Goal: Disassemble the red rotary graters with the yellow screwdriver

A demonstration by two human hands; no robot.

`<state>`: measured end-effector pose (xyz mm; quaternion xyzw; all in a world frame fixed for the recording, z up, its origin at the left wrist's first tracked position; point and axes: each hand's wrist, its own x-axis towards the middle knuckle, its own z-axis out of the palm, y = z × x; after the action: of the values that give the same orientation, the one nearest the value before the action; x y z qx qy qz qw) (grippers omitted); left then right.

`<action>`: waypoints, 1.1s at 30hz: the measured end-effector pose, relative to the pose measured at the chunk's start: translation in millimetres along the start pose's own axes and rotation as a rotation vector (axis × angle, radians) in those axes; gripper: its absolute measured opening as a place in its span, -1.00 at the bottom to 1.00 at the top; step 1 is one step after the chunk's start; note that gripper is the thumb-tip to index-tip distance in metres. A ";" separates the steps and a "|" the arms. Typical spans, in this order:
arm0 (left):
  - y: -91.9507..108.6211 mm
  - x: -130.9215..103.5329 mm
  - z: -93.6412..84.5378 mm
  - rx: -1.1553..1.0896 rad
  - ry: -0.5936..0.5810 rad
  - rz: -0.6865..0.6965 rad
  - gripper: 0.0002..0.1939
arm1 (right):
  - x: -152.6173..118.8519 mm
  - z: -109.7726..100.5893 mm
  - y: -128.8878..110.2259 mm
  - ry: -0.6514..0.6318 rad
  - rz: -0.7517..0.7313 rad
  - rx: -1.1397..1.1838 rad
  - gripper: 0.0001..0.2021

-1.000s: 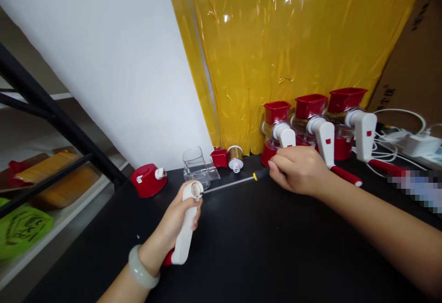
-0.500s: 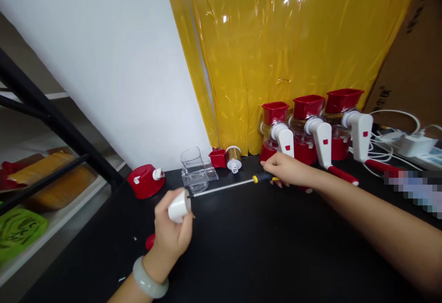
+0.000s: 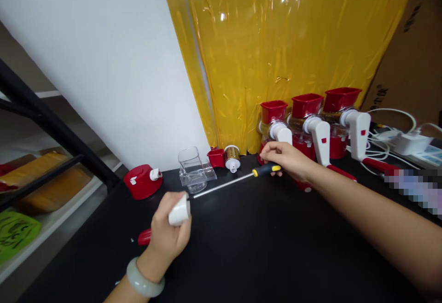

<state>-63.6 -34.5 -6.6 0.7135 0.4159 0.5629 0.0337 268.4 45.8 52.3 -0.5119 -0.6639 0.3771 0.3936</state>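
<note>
My left hand [image 3: 169,229] is closed around a white plastic crank arm [image 3: 179,210], like those on the assembled graters. A red grip [image 3: 144,237] shows past the back of this hand; whether it joins the white part is hidden. A screwdriver [image 3: 265,170] with a black and yellow handle lies nearly level between my hands, its tip at the open end of the crank arm. My right hand [image 3: 285,159] is at the rear of the handle, some fingers below it, thumb and forefinger loosened above.
At the back of the black table [image 3: 262,247] stand a red base [image 3: 143,181], a clear housing [image 3: 192,169], a red hopper [image 3: 216,158] and a grater drum [image 3: 232,157]. Three red-and-white rotary graters [image 3: 308,128] line the right, beside white cables [image 3: 380,148]. A shelf [image 3: 62,215] is left.
My right hand has loosened and shifted along the handle, leaving more of it uncovered. My left hand has turned slightly, and more of the red grip shows.
</note>
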 end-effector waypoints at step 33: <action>17.7 11.9 18.9 -0.409 0.049 -0.516 -0.58 | -6.8 -5.2 7.2 0.160 -0.301 0.099 -0.60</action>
<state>-37.9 -30.6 4.9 0.5493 0.4619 0.6247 0.3076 277.0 41.0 47.0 -0.4154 -0.6801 0.3042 0.5219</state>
